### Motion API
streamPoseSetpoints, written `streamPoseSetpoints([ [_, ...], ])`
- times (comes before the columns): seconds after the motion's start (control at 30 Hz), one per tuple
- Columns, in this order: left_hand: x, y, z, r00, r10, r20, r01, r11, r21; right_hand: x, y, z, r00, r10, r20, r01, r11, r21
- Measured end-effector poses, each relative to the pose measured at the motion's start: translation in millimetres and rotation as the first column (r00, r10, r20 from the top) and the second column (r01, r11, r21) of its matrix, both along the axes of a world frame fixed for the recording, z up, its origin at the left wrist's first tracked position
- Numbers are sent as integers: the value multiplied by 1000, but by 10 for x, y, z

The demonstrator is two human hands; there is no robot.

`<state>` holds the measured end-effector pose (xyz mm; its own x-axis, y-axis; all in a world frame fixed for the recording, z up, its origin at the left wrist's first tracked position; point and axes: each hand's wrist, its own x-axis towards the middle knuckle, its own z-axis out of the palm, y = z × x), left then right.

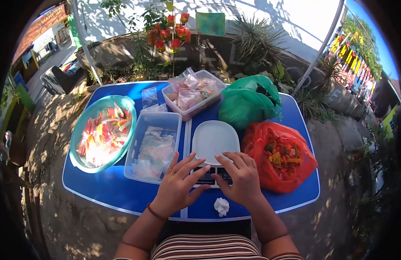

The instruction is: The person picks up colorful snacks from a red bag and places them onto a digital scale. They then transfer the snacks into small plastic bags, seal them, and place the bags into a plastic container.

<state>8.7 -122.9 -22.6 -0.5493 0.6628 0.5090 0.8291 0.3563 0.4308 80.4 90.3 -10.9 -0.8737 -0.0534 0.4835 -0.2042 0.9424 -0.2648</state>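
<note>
Both of my hands hover around the front of a white kitchen scale (pixel 215 141), whose square platform has nothing on it. My left hand (pixel 178 182) is open, fingers spread, between the scale's dark control panel and a clear plastic box (pixel 178 130) of small empty zip bags (pixel 155 149). Over the right part of the panel, my right hand (pixel 238 177) is also open, fingertips near the platform's front edge. A crumpled white tissue (pixel 221 207) lies on the table just below the scale. Right of it sits a red plastic bag (pixel 269 173), open on colourful dried pieces (pixel 285 158).
A teal basin (pixel 74 147) of red-and-yellow packets (pixel 103 138) stands at the left of the blue table (pixel 92 190). Behind are a box (pixel 191 115) of filled clear bags (pixel 196 89) and a green plastic bag (pixel 248 104). Metal poles (pixel 317 50) rise beyond the table.
</note>
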Motion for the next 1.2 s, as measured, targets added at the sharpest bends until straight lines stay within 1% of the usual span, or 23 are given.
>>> streamPoseSetpoints([
  [0.07,30,370,-27,988,-144,49,144,990,-9,260,270,-2,994,-110,-2,110,993,-39],
  [0.1,41,549,-58,979,-202,36,203,979,-11,385,388,0,987,-161,-9,160,986,-47],
  [0.23,139,1142,-78,934,-356,16,357,934,-36,782,789,51,947,-318,-37,314,945,-87],
  [0.37,166,1579,-25,872,-490,-2,488,870,-67,1019,1132,40,904,-425,-55,416,901,-121],
  [0.47,192,1781,-10,852,-524,-15,518,846,-131,1112,1327,-22,882,-468,-52,451,871,-196],
  [0.57,201,1948,-22,860,-507,-60,487,849,-204,1114,1512,-122,871,-491,-36,471,852,-226],
  [0.67,196,2009,-122,861,-503,-71,468,840,-274,1097,1655,-165,828,-559,55,554,797,-239],
  [0.77,234,1965,-106,854,-519,-24,491,820,-293,1147,1764,-138,705,-655,273,698,708,-106],
  [0.87,238,1924,-109,833,-554,-3,534,804,-261,1072,1844,-164,701,-676,226,706,703,-85],
  [0.97,247,1895,-129,829,-559,-16,537,804,-256,884,1939,-290,773,-631,74,632,775,10],
  [1.07,248,1830,-117,845,-534,-20,510,817,-269,812,1929,-294,747,-660,83,655,752,77],
  [1.17,250,1721,-109,865,-502,10,483,827,-288,784,1830,-236,716,-673,187,683,730,10],
  [1.2,251,1689,-129,869,-494,3,473,831,-292,760,1774,-228,745,-647,163,660,750,-39],
])
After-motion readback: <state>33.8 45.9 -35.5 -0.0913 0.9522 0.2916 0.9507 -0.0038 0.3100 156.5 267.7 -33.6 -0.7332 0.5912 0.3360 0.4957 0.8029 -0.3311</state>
